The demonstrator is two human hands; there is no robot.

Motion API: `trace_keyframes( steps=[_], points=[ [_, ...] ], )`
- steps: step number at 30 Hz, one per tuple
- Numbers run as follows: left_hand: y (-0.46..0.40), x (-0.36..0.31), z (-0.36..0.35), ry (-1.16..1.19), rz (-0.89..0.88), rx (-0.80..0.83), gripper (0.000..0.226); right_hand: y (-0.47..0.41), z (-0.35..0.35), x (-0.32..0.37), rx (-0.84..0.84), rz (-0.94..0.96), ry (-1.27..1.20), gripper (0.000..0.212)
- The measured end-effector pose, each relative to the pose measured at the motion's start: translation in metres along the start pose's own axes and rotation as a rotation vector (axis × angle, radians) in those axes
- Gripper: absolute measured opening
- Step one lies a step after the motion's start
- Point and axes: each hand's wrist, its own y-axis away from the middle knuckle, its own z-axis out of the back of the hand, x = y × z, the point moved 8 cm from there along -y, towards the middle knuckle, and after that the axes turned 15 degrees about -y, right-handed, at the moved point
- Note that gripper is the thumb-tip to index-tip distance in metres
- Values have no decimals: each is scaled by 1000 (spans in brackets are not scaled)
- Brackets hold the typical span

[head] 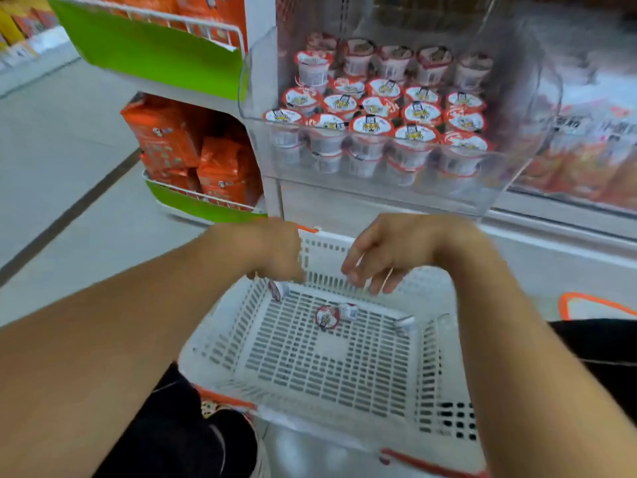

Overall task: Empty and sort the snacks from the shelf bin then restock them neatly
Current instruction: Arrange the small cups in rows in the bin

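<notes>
Below the fingers, three loose cups (327, 317) in basket (427, 384); right hand (386, 257) fingers apart, left hand (275, 253) grip unclear. Blur risks fumbled pick.

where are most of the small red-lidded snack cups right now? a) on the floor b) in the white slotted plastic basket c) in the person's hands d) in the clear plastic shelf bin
d: the clear plastic shelf bin holds rows of red-lidded snack cups, while the white slotted plastic basket holds only a few.

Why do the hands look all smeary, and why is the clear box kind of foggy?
Head view: both hands, left and right, are motion-blurred; the clear bin shows whitish glare, hazing the cups behind its wall; the wide lens bends the shelves at the edges.
</notes>
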Motion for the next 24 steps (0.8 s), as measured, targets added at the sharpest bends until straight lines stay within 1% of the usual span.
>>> trace_keyframes(
  steps=[1,2,3,4,5,6,7,9,10,12,14,15,18,21,22,24],
  points=[
    [-16,-9,-39,-26,-7,139,49,-30,-19,-43,-17,-108,45,31],
    [-31,-15,-76,-18,13,232,58,-59,-35,-86,-54,-196,90,47],
    [-46,-18,-108,26,56,273,68,-82,-47,-127,-100,-265,146,65],
    [-58,-20,-134,87,103,279,81,-99,-56,-164,-159,-303,214,78],
    [-69,-20,-156,153,148,262,92,-109,-62,-195,-229,-312,284,83],
    [-78,-19,-173,211,186,222,99,-112,-65,-219,-315,-319,327,82],
    [-86,-18,-184,249,217,166,98,-112,-65,-237,-403,-331,321,79],
    [-101,-10,-194,263,254,40,82,-112,-58,-252,-568,-313,287,76],
    [-110,-6,-196,238,262,-7,77,-114,-51,-253,-615,-296,300,77],
    [-135,0,-201,156,240,-21,80,-126,-38,-259,-648,-279,312,77],
    [-162,3,-210,117,202,-17,85,-139,-29,-274,-667,-283,206,74],
    [-172,6,-217,109,193,-23,84,-145,-27,-282,-672,-280,144,72],
    [-191,8,-245,94,168,-60,76,-152,-27,-303,-736,-242,32,59],
    [-197,5,-263,116,195,-7,72,-155,-30,-306,-816,-126,-69,45],
    [-199,4,-262,126,212,-13,65,-158,-33,-302,-809,-81,-108,40],
    [-199,0,-255,198,232,-70,40,-163,-40,-286,-803,48,-180,33]
  ],
)
